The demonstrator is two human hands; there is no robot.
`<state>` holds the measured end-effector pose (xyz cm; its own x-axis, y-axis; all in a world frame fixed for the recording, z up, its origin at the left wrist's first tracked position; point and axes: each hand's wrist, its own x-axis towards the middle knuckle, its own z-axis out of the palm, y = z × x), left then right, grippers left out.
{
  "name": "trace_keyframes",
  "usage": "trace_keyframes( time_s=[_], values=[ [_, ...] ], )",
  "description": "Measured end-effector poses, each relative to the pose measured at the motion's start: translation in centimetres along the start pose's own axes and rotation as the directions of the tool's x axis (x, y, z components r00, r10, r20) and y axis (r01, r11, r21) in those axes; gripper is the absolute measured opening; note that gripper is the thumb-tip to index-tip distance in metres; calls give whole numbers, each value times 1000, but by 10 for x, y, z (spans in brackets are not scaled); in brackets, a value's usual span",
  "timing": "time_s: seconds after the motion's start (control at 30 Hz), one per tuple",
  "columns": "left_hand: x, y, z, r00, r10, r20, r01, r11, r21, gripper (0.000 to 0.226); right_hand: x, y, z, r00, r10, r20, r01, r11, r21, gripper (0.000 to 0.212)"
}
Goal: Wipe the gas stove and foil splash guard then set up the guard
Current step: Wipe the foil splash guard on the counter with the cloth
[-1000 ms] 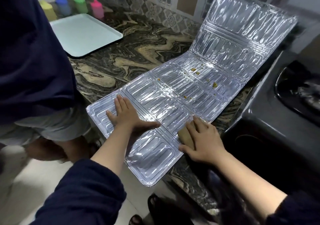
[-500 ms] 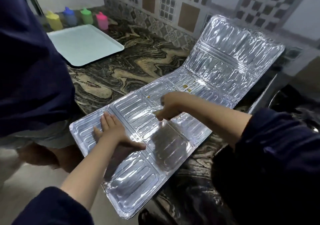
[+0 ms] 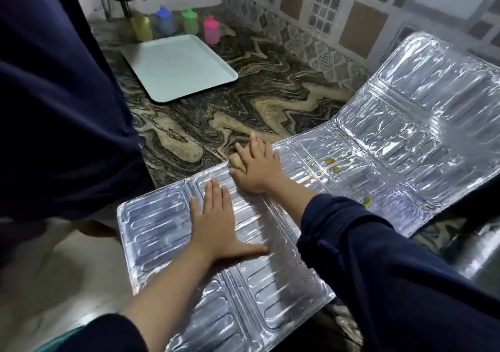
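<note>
Marbled counter carries our foil splash guard, its long axis running from 7 o'clock, overhanging the edge, up to 2 o'clock. Our left hand lies spread flat, pinning it. Our right hand presses a tan pad at the far rim; the food spots lie toward 3 o'clock, nearer the right hand.

— We see the foil splash guard as thin embossed metal foil, shiny and ribbed.
— And we see the countertop as polished, veined stone; the far tray looks smooth, matt plastic.
</note>
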<state>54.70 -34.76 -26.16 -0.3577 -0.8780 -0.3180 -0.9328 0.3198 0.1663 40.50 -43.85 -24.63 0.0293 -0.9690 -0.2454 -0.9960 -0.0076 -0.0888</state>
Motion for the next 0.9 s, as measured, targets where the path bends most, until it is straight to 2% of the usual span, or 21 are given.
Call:
trace_keyframes(
  time_s=[0.17, 0.37, 0.9],
  values=[
    [-1, 0, 1, 999, -6, -36, 6, 1000, 13, 168, 2, 2, 9, 999, 0, -33, 4, 995, 96, 69],
    [-3, -1, 0, 999, -2, -50, 2, 1000, 5, 170, -14, 1, 17, 996, 43, -78, -35, 995, 97, 64],
    [-7, -3, -2, 998, 37, -56, -38, 999, -26, 169, -106, 17, 36, 983, 175, -55, -167, 979, 120, 64]
  ],
)
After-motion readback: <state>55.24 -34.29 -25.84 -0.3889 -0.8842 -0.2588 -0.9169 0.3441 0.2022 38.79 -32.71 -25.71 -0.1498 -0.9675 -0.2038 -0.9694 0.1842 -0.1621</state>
